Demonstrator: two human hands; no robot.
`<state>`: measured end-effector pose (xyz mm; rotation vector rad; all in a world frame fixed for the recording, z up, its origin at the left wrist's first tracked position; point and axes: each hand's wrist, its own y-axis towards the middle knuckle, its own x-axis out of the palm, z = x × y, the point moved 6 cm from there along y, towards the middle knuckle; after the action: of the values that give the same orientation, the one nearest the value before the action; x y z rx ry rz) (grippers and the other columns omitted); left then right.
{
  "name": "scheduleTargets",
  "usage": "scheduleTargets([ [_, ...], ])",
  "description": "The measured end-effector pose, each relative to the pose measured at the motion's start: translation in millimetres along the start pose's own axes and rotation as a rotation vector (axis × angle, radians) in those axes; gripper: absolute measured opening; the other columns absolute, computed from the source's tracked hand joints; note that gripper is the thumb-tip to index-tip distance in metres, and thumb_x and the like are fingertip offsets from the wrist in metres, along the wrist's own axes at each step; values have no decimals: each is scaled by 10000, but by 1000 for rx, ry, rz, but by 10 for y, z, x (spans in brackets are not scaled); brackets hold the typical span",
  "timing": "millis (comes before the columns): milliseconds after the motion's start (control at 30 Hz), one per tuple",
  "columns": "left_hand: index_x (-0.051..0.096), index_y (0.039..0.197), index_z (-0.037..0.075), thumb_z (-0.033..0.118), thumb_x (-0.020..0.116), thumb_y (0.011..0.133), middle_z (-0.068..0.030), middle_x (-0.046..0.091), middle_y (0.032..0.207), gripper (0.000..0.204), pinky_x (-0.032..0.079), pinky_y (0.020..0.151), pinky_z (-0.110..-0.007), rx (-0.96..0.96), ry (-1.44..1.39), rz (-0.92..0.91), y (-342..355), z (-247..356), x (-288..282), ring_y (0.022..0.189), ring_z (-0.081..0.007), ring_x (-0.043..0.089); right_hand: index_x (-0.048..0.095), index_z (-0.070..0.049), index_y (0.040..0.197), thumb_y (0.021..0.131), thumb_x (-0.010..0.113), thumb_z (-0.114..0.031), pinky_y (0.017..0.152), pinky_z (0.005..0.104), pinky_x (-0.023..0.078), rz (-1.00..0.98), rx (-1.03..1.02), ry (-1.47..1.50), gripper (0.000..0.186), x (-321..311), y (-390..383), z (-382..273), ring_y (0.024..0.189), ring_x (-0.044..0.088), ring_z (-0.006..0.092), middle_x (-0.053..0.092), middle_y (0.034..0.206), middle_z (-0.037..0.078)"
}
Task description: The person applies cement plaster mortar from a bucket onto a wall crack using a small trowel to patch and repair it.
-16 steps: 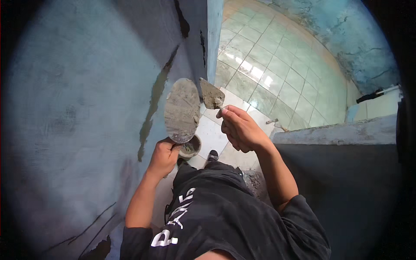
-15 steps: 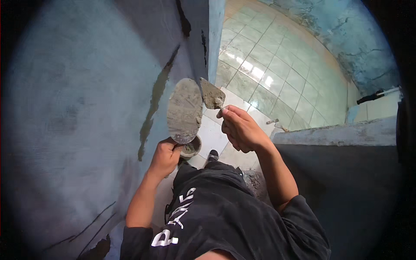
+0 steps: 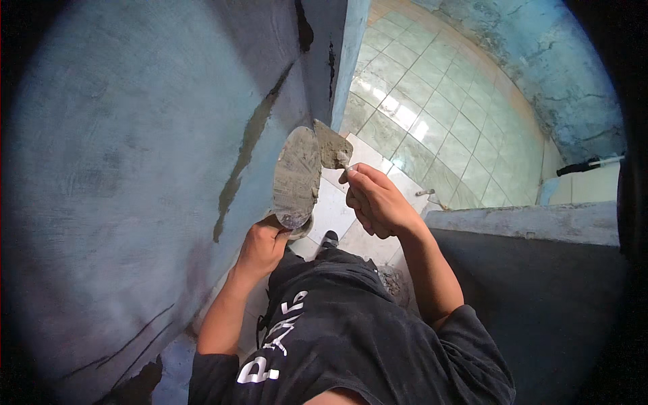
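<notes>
My left hand (image 3: pixel 262 244) is closed at the lower end of an oval mortar board (image 3: pixel 295 179), a flat grey plate smeared with mortar; its grip is hidden in the fist. In my right hand (image 3: pixel 379 201) is the handle of a small pointed trowel (image 3: pixel 332 145) whose blade carries grey-brown mortar. The blade's left edge lies against or very close to the board's upper right edge; contact I cannot tell. Left of the board runs a blue-grey wall (image 3: pixel 135 135) with a long strip of darker filler (image 3: pixel 246 158) down a crack.
Beneath the board a bucket (image 3: pixel 302 229) stands on the floor, partly hidden. Rubble (image 3: pixel 391 280) lies right of my legs. A low wall (image 3: pixel 526 217) bounds the right side. Pale green tiles (image 3: pixel 439 108) cover the floor beyond, and a small tool-like object (image 3: pixel 425 193) lies there.
The oval mortar board has shifted slightly right and appears narrower, tilted more edge-on. It now hides more of the bucket. The view has turned slightly; the trowel stays nearly in place.
</notes>
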<state>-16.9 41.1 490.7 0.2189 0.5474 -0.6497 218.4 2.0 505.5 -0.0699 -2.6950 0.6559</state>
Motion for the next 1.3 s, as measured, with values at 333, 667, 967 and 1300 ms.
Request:
scheduleTargets([
  [333,694,1098,-50,18,588,923,-253,740,1009,216,537,825,-385,-62,-34,-239,155,-87,65,928,-363,733,506,-89,1037,1125,431,-356,317,269,348,66,21,8,291,22,-17,130,372,353,95,437,666,2],
  [667,689,1100,-59,30,578,931,-239,744,1014,221,533,841,-387,-32,-39,-230,158,-136,151,926,-325,725,506,-66,1070,1118,445,-353,318,295,334,97,-7,95,297,-64,-114,184,363,405,123,462,660,15],
  [967,680,1072,-63,38,584,927,-261,722,973,201,533,812,-391,-12,-41,-216,168,-62,145,888,-369,715,542,-70,1090,1110,456,-371,309,273,346,49,5,49,314,-50,-140,270,377,405,109,481,706,34],
  [1300,677,1004,-79,24,539,878,-283,701,946,213,525,782,-441,-25,-86,-198,163,89,83,874,-462,679,549,-74,1093,1104,463,-380,304,270,334,129,-5,67,318,-140,-155,141,368,397,103,462,663,14],
])
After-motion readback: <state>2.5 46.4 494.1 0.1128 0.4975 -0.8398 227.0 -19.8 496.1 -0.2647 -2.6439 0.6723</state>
